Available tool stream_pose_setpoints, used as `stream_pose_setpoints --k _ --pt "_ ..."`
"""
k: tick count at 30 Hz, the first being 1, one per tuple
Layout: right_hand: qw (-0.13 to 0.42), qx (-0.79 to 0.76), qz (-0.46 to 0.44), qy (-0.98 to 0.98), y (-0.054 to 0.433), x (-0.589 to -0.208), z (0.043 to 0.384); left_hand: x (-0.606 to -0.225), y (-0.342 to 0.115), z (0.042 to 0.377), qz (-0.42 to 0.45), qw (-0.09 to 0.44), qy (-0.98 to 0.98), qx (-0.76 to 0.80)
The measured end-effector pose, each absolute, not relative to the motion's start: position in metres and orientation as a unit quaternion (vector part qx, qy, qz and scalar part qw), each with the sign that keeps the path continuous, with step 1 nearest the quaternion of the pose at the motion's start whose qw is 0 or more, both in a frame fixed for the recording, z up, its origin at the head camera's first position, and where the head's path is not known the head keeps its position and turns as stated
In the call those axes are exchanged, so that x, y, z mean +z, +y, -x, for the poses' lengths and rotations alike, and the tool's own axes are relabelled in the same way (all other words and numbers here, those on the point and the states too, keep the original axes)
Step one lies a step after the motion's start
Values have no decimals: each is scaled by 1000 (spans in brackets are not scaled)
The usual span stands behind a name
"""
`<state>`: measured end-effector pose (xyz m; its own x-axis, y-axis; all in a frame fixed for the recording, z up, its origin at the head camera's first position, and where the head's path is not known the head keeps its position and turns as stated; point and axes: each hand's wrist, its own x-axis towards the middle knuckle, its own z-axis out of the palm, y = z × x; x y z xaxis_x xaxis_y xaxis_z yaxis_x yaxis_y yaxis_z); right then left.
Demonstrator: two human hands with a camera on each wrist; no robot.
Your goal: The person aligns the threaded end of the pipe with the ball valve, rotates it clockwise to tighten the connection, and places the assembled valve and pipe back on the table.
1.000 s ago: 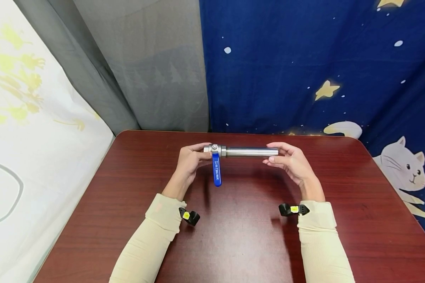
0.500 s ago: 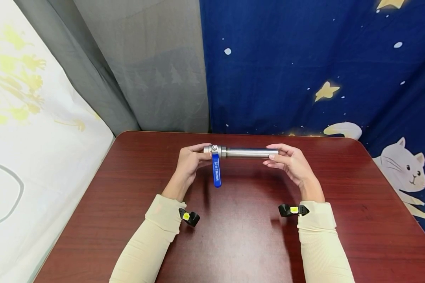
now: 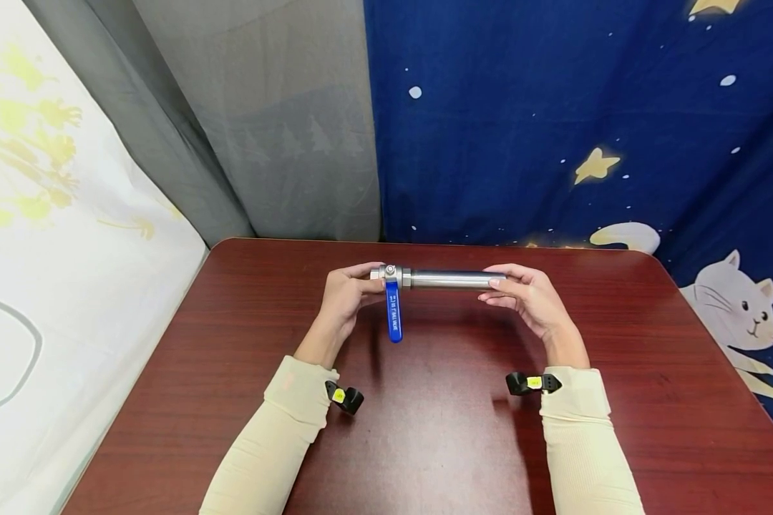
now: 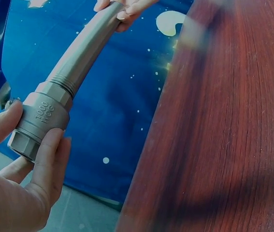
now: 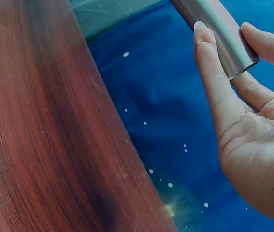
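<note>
A steel ball valve with a blue lever handle is joined to a straight metal pipe. My left hand grips the valve's free hex end between thumb and fingers. At the pipe's plain open end, my right hand pinches it with thumb and fingertips. Both hold the assembly level above the table, lever pointing toward me. In the left wrist view, threads show where the pipe enters the valve body. The right wrist view shows the pipe's cut end between the fingers.
The dark red wooden table has its far edge just beyond the hands. Behind it hang a grey curtain and a blue star-patterned curtain. White cloth hangs at the left. Small black cameras sit at both cuffs.
The pipe's right end dips very slightly, and the lever's tip sits a touch lower in the head view. Both hands keep their holds and nearly the same place.
</note>
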<state>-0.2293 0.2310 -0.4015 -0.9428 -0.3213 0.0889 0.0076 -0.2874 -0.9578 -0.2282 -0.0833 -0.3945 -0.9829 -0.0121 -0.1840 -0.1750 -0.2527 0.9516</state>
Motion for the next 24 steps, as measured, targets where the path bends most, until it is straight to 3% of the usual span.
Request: stream_pose_setpoints --k 24 --pt "105 -803 125 574 233 -401 229 -395 -83 227 82 55 609 787"
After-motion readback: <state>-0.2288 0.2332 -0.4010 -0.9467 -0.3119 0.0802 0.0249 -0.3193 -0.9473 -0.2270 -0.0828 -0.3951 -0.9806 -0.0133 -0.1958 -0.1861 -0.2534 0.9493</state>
